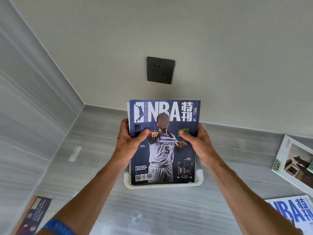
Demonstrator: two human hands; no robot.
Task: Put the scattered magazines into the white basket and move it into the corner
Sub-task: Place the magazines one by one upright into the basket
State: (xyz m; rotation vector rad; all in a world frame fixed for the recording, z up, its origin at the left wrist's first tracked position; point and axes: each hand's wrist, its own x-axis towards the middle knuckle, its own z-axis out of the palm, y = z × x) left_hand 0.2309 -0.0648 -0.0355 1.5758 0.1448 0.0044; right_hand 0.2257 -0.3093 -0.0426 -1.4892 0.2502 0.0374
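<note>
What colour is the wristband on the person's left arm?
Blue; the wristband shows at the bottom edge of the head view, the only view.

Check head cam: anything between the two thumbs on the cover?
Only the magazine cover, between left hand and right hand, in the head view.

Both arms outstretched, left hand [130,143] and right hand [197,141] gripping.

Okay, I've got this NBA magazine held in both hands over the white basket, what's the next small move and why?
Probably lower the NBA magazine straight down and let go. Its bottom edge already sits inside the white basket, while the left hand and right hand grip its sides. Three other magazines lie on the floor, so the hands are needed next.
</note>
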